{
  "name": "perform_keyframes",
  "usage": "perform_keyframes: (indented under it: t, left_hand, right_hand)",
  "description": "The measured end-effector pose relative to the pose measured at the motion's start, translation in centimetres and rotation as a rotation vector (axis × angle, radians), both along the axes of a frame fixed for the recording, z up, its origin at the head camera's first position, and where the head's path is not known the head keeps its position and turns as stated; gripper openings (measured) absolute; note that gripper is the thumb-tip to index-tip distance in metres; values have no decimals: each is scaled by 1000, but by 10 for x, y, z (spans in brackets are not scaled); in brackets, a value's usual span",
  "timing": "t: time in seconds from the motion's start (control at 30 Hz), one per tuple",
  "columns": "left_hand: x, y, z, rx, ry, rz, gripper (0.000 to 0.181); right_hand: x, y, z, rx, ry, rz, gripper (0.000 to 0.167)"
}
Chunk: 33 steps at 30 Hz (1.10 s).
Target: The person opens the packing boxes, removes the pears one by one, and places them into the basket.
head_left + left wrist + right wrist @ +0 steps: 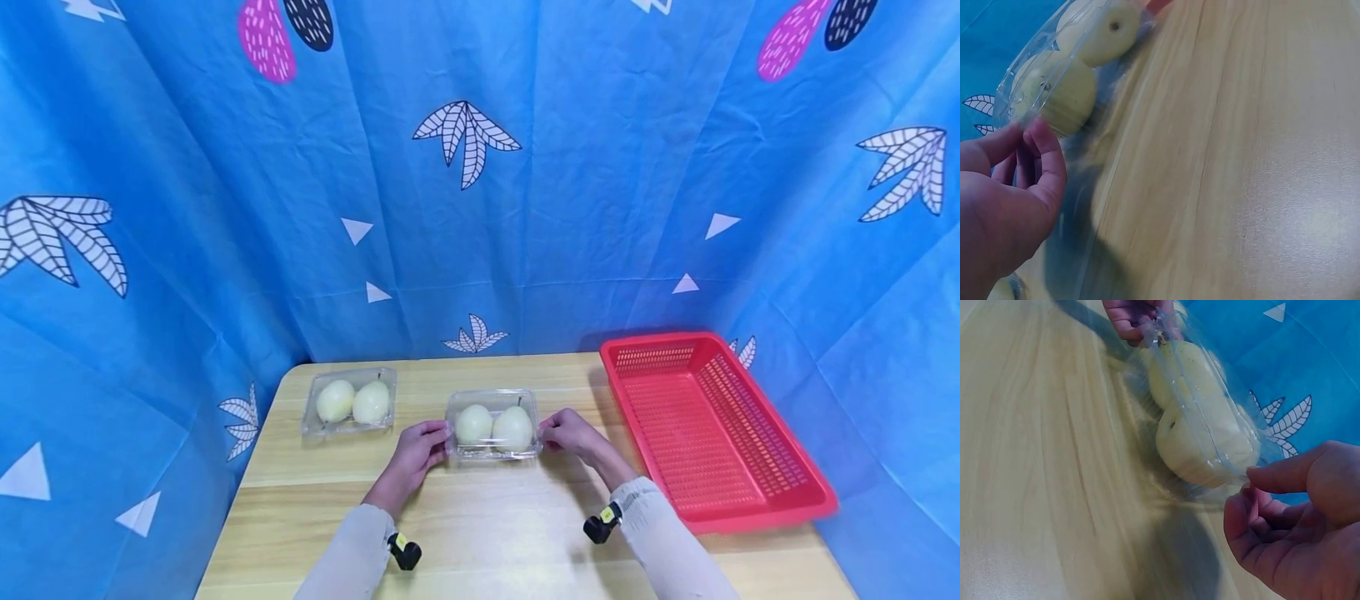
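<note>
A clear plastic box with two pale yellow-green pears inside is held between both hands at the middle of the table. My left hand pinches its left end; in the left wrist view, thumb and fingertips of the left hand meet on the box's edge. At the other end, my right hand pinches the rim, and the right wrist view shows the right hand with thumb and index finger on the plastic. The lid lies over the pears.
Another clear box with two pears stands at the table's back left. A red perforated basket stands on the right side. Behind the wooden table hangs a blue patterned curtain, also at both sides.
</note>
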<state>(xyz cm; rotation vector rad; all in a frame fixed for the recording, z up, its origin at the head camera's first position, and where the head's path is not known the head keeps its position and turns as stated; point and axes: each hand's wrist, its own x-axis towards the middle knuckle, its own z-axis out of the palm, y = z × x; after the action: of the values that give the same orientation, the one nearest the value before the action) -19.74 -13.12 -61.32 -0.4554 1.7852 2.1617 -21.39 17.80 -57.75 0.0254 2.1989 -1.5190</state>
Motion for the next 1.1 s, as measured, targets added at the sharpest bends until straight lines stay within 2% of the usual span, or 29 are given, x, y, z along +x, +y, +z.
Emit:
perform_keyframes:
  t: [0.13, 0.27, 0.43, 0.6, 0.8, 0.9, 1.1]
  left_hand:
    - [4, 1, 0, -2, -6, 20, 38]
    - [9, 4, -2, 27, -31, 51, 41]
    - [18, 9, -3, 115, -32, 107, 44]
    - [29, 13, -5, 214, -11, 157, 37]
    - [39, 16, -10, 349, -19, 143, 33]
    - [44, 17, -12, 406, -23, 155, 30]
    - [53, 21, -15, 417, 9, 135, 27]
  right_hand:
    - [2, -2, -2, -24, 6, 25, 24]
    - [4, -5, -2, -44, 4, 23, 29]
    - [6, -8, -2, -73, -21, -6, 28]
    - [9, -10, -5, -92, -19, -38, 26]
    - [10, -11, -7, -100, -17, -58, 27]
    - [11, -12, -7, -91, -24, -75, 27]
    - [12, -15, -8, -78, -40, -134, 22]
